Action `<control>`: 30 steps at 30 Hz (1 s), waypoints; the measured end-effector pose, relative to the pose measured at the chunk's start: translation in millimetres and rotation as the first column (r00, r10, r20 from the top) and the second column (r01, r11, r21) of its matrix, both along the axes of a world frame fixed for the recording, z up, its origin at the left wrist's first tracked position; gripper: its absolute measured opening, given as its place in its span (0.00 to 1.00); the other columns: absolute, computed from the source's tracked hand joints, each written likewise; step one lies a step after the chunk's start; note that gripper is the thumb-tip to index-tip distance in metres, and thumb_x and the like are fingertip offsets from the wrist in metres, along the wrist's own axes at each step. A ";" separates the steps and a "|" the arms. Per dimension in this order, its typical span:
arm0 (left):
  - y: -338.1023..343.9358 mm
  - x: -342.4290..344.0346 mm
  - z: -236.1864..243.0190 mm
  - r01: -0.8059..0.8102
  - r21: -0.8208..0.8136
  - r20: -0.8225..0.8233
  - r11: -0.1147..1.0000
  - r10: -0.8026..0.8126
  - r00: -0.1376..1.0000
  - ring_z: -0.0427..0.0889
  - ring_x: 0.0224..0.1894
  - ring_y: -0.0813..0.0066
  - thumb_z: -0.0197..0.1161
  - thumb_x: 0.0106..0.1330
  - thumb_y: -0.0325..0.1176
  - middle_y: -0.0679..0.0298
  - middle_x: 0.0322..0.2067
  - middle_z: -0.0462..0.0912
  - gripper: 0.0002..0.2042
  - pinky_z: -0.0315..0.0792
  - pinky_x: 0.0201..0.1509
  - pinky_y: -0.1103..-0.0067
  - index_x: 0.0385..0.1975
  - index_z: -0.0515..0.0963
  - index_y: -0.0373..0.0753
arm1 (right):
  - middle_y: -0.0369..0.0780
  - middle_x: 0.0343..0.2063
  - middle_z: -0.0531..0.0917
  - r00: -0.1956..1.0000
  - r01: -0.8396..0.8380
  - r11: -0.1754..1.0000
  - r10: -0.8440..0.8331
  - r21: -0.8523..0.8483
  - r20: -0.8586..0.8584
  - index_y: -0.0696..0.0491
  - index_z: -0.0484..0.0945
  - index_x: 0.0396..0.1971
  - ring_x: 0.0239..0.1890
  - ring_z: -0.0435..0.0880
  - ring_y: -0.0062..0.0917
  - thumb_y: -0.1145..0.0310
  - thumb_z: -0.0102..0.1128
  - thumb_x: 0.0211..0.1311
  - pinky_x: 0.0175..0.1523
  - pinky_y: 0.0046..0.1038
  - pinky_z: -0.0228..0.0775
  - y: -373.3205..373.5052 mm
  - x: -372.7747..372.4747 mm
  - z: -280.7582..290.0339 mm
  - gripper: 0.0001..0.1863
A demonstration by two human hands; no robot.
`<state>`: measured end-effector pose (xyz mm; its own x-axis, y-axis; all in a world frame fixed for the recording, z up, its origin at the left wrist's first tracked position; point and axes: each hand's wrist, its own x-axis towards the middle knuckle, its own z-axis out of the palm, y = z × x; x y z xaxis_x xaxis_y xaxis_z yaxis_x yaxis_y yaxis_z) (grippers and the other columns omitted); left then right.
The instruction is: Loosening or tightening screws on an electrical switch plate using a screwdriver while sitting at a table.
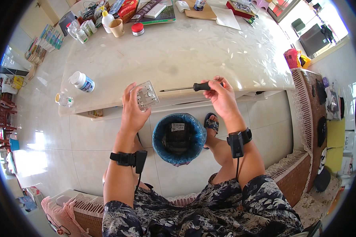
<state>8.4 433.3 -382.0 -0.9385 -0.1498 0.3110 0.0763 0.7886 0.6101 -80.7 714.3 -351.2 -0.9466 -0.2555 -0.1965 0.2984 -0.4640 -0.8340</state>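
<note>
Over the table's near edge, my left hand is closed around a pale, squarish wall socket, partly see-through, with small slots and holes in its face. Opposite it, my right hand grips the black handle of a screwdriver. The thin metal shaft points left, its tip a short gap away from the socket. My palm side and some fingers hide part of the socket's left edge.
Below my hands, a bin lined with a blue bag holds a dark box. White bottle and small clear jar stand at the left of the marble-like table. Cup, red-lidded jar and books crowd the far side.
</note>
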 end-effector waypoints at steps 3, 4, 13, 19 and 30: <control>6.2 -3.0 4.5 0.010 0.011 -0.013 1.000 -0.010 1.000 0.63 0.65 0.52 0.69 0.44 0.23 0.54 0.62 0.62 0.34 0.65 0.66 0.67 0.56 0.66 0.40 | 0.44 0.32 0.83 0.976 0.213 0.974 -0.210 0.077 -0.048 0.55 0.71 0.35 0.25 0.78 0.22 0.74 0.60 0.62 0.34 0.24 0.73 -0.7 -2.4 2.5 0.07; 10.1 -3.0 6.8 0.015 0.014 -0.014 1.000 -0.015 1.000 0.63 0.65 0.52 0.69 0.44 0.23 0.54 0.62 0.62 0.34 0.65 0.66 0.67 0.56 0.66 0.40 | 0.41 0.28 0.82 0.972 0.225 0.970 -0.216 0.096 -0.093 0.54 0.72 0.33 0.24 0.77 0.20 0.72 0.61 0.62 0.33 0.23 0.73 -3.1 -2.2 0.8 0.06; 40.7 3.0 20.4 0.118 0.042 -0.048 0.992 -0.116 0.992 0.64 0.63 0.51 0.71 0.45 0.24 0.54 0.62 0.63 0.33 0.68 0.62 0.64 0.55 0.67 0.41 | 0.34 0.15 0.77 0.936 -0.195 0.703 0.342 0.684 -0.085 0.59 0.78 0.20 0.19 0.72 0.15 0.61 0.65 0.58 0.26 0.22 0.64 -49.0 39.8 13.0 0.17; 43.9 4.4 19.5 0.150 0.034 -0.062 0.988 -0.148 0.987 0.64 0.62 0.48 0.71 0.44 0.24 0.52 0.61 0.64 0.34 0.67 0.61 0.62 0.55 0.67 0.41 | 0.33 0.15 0.77 0.933 -0.276 0.686 0.360 0.673 0.015 0.59 0.80 0.27 0.13 0.68 0.11 0.62 0.64 0.62 0.17 0.17 0.56 -53.2 40.6 9.7 0.14; 43.7 7.3 21.3 0.185 0.003 -0.075 0.983 -0.184 0.980 0.63 0.62 0.44 0.69 0.45 0.22 0.53 0.60 0.62 0.34 0.68 0.60 0.60 0.56 0.66 0.43 | 0.34 0.17 0.78 0.945 -0.313 0.781 0.315 0.540 0.091 0.60 0.80 0.26 0.14 0.68 0.13 0.67 0.63 0.58 0.19 0.20 0.58 -56.6 41.0 11.3 0.11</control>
